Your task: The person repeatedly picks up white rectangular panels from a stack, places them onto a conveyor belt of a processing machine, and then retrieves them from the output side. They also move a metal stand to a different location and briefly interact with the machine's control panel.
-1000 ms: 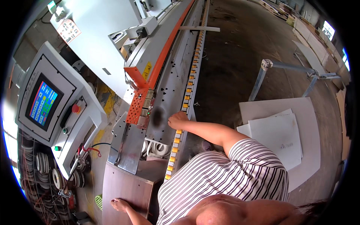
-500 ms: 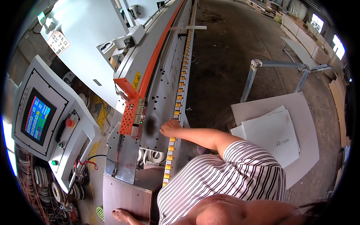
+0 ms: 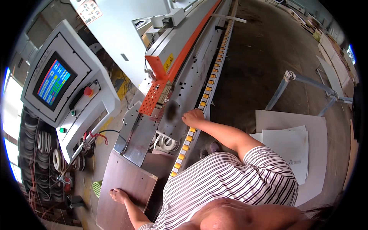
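My right hand lies across the roller rail, a long metal strip with yellow rollers beside the machine. Its fingers are bent closed over the rail's machine side, their tips hidden. Left of it, the orange perforated guard covers the near end of the machine's orange beam. My left hand rests on the brown wooden surface at the lower left, fingers lying out on it and nothing held. Between that surface and the guard is a shiny metal plate.
A control panel with a lit screen and red button stands left. Coiled edge strips hang below it, and a white coil sits under the machine. White boards lie at right near a metal frame.
The view has swung so the machine sits further right and more slanted. My left hand and forearm show more fully on the wooden surface. The right hand remains at the roller rail.
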The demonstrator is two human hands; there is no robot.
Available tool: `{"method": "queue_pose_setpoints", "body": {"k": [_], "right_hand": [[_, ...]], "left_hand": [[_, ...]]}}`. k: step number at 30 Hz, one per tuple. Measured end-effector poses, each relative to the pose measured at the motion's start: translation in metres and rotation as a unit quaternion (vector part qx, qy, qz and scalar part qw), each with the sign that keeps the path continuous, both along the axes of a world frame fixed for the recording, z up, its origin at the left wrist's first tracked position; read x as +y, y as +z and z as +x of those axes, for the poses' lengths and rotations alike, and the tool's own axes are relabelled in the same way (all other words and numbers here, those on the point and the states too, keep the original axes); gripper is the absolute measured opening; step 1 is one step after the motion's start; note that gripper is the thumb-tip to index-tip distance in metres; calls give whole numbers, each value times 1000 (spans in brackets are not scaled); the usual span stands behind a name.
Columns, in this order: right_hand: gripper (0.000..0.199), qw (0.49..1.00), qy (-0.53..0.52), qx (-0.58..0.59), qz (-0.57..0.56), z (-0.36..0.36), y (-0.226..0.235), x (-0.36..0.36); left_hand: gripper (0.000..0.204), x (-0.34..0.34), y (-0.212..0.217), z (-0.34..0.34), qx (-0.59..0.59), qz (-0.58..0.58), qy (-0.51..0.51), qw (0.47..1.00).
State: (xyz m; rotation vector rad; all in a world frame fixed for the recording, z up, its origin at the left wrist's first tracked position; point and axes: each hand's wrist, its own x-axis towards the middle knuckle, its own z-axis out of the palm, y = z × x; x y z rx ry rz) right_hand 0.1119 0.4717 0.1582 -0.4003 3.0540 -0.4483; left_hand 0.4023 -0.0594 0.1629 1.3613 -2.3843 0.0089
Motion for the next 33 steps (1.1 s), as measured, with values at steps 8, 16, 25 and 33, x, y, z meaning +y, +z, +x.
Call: {"method": "queue_pose_setpoints", "body": {"k": [8, 16, 25, 33], "right_hand": [[38, 1000, 0, 8, -4, -2, -5, -4], [43, 999, -37, -12, -24, -7, -1, -4], [38, 998, -50, 33, -5, -4, -10, -5], [33, 997, -30, -19, 68, -3, 5, -12]], "left_hand": [[25, -8, -12, 9, 21, -28, -9, 999], [23, 1, -5, 7, 21, -18, -2, 1000], [23, -1, -6, 5, 17, -2, 15, 1000], [21, -8, -15, 13, 53, -9, -5, 999]]}}
